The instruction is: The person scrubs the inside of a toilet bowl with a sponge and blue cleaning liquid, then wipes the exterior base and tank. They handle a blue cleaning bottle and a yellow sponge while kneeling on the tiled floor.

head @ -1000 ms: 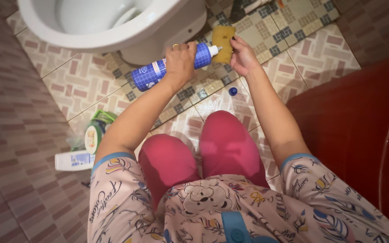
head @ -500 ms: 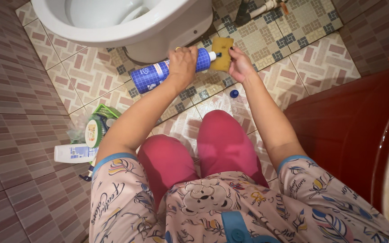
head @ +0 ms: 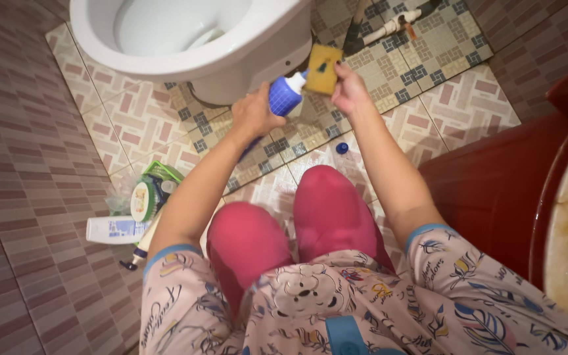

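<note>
My left hand (head: 255, 113) grips a blue bottle with a white nozzle (head: 284, 96), tipped so that the nozzle points up toward a yellow sponge (head: 322, 68). My right hand (head: 348, 91) holds that sponge by its right edge, just in front of the white toilet bowl (head: 185, 39). A dark blue blot shows on the sponge face. The bottle's small blue cap (head: 342, 148) lies on the patterned floor tiles below my right wrist. Most of the bottle's body is hidden behind my left hand.
A white bottle (head: 113, 229) lies on its side at the left beside a green and white round container (head: 144, 200) and a green basket. A white pipe (head: 389, 27) runs behind the toilet. A dark red tub (head: 494, 177) fills the right side.
The bottle has swung from lying level to pointing up at the sponge, so its body now hides behind my left hand. Both hands moved slightly up toward the bowl.
</note>
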